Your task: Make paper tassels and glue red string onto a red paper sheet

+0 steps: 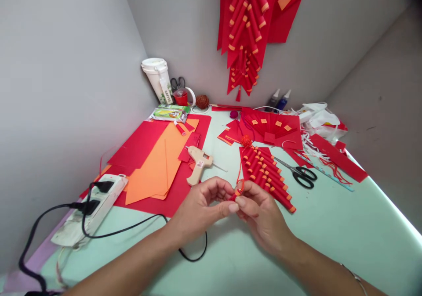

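Beyond hands point(204, 206) point(265, 219) together on a red roll point(233, 197), a lidded white cup point(155, 78), contents hidden.

L hand point(211, 203) & R hand point(262, 212) tog., both in pinch

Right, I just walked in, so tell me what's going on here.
A person's left hand and right hand pinch a small red-and-orange piece between them, with thin orange-red yarn at the fingers. The yarn runs up toward a round orange-red yarn ball. Just beyond the right hand lie rows of red rolls with orange bands. A cream glue gun lies to the left, and black-handled metal scissors to the right.
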Tool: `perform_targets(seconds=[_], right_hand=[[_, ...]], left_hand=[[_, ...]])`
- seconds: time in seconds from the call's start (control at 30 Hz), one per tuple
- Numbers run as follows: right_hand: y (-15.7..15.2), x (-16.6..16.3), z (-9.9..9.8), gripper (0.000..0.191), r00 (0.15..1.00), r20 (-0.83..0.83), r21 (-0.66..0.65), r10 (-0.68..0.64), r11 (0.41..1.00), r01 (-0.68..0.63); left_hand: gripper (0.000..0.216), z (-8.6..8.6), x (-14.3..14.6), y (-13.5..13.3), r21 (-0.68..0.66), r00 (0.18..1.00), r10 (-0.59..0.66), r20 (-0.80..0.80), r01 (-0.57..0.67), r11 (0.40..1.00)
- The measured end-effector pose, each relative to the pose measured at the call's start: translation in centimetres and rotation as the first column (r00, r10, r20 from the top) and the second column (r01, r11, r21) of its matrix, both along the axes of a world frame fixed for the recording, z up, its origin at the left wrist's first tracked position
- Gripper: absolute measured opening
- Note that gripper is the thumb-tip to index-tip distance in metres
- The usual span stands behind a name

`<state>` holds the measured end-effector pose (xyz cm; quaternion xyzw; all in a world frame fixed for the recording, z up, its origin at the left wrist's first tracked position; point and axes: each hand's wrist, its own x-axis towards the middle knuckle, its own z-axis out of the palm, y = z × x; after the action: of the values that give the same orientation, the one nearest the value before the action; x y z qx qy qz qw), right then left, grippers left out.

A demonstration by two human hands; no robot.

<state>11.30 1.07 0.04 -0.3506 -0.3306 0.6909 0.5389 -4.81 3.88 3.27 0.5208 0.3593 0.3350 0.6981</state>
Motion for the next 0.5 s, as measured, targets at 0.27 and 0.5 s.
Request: perform_targets(seconds=[0.27,0.5], right_hand=[[-0.04,0.16,0.05,0.012,0.999,-0.015,0.051,0.033,0.998,-0.032],[-0.02,0.21,0.35,0.007,0.991,0.130,0.146,-0.012,0.989,-0.008]], left_hand=[[0.026,0.57,-0.28,0.18,-0.137,0.996,-0.075,0.048,0.081,0.987],[0.025,0.08,-0.75,0.57,-0.176,0.995,-0.090,0.039,0.095,0.980]])
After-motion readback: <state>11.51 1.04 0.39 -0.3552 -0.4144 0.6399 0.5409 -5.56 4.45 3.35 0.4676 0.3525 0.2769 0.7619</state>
